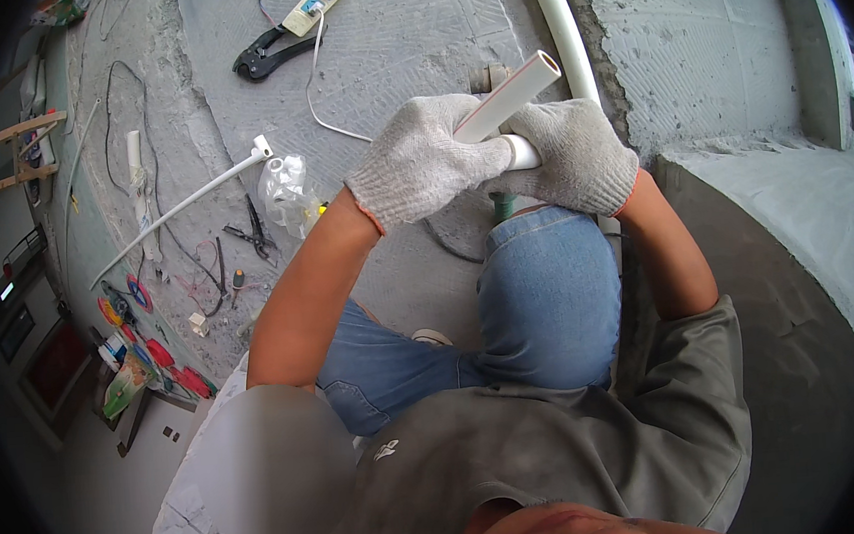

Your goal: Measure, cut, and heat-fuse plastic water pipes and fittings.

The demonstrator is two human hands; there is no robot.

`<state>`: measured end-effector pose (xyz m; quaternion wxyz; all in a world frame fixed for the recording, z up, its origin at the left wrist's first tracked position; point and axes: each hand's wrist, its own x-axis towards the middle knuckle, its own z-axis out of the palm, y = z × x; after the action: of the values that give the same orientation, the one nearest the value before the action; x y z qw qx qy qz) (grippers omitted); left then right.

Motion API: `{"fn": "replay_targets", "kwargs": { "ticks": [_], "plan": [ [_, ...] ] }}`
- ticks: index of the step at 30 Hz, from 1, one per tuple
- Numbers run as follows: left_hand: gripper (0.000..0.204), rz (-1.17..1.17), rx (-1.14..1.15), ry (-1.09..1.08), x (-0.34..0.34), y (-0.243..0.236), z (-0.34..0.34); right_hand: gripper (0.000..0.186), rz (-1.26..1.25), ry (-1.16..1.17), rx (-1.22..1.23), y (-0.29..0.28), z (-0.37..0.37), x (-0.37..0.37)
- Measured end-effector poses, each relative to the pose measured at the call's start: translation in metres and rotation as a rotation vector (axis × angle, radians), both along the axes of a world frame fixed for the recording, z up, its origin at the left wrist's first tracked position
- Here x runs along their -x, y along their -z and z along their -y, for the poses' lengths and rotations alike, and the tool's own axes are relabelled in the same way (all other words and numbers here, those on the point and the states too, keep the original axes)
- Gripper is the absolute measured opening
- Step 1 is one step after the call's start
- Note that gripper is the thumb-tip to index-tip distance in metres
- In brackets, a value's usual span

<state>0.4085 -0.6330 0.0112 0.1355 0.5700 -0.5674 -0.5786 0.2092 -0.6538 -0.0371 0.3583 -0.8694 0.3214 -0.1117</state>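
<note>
Left hand [424,162] clamped round the red-striped white pipe [519,94], right hand [578,150] closed, seemingly on a short white tubular piece [522,152], both held above the concrete floor's [396,64] right edge. Knitted gloves [395,184] could slip on smooth plastic; one loose grip might drop the pipe into the channel [532,18] alongside!
</note>
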Motion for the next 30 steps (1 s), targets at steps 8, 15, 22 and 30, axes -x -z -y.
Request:
{"fn": "replay_targets", "kwargs": {
  "ticks": [8,15,22,30],
  "plan": [
    [0.024,-0.141,-0.305,-0.253,-0.012,-0.018,-0.006,0.037,-0.067,0.051,0.319,-0.008,-0.004,-0.007],
    [0.029,-0.236,0.063,-0.311,-0.028,-0.019,-0.034,0.064,0.473,0.151,-1.017,-0.011,0.005,-0.001],
    [0.037,-0.058,0.197,-0.179,-0.024,-0.007,-0.054,0.068,0.839,0.193,-1.329,0.004,-0.007,-0.016],
    [0.035,-0.021,0.516,-0.099,-0.011,-0.003,-0.048,0.054,0.955,0.265,-1.668,0.013,-0.015,-0.015]
  ]
}}
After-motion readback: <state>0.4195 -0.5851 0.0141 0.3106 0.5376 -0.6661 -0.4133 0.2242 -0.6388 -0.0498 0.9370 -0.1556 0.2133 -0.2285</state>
